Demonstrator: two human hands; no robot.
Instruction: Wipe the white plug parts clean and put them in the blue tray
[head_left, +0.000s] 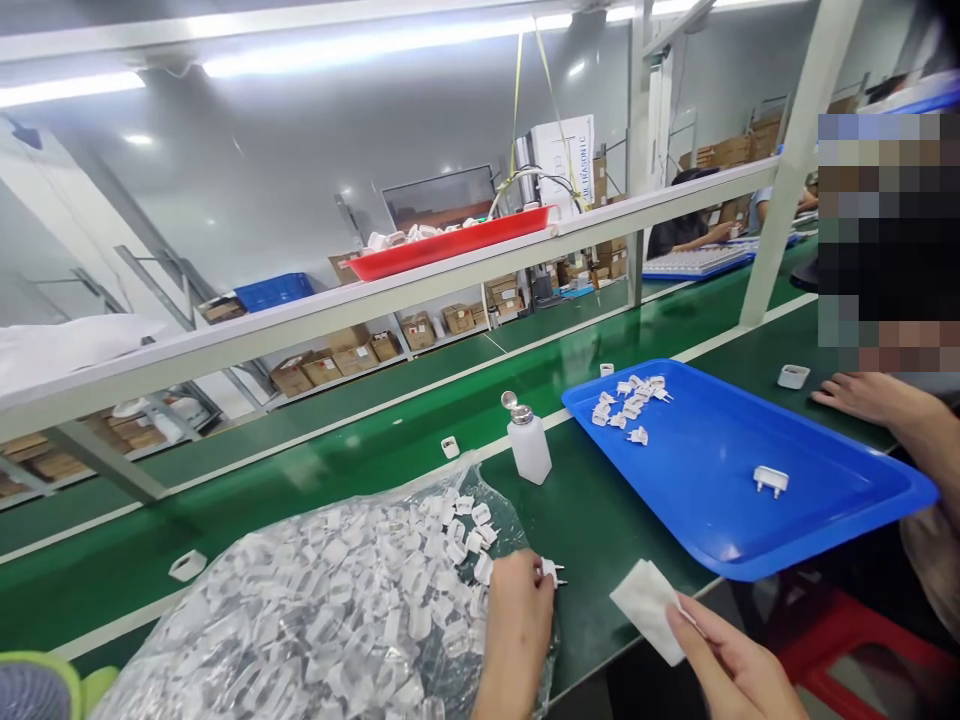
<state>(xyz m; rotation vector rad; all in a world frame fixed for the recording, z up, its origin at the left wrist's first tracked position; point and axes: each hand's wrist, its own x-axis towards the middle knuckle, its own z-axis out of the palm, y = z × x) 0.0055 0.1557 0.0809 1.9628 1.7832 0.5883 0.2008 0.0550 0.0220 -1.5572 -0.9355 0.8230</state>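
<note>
White plug [551, 573] half hidden by left hand [519, 600].

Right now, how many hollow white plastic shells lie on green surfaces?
4 visible shells: left of the clear plastic bag, behind it, behind the blue tray, near another person's hand.

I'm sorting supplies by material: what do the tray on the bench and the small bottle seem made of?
The blue tray looks like smooth, glossy plastic, judging by its bright highlights. The bottle seems matte, translucent plastic; its shiny silvery top suggests metal.
</note>
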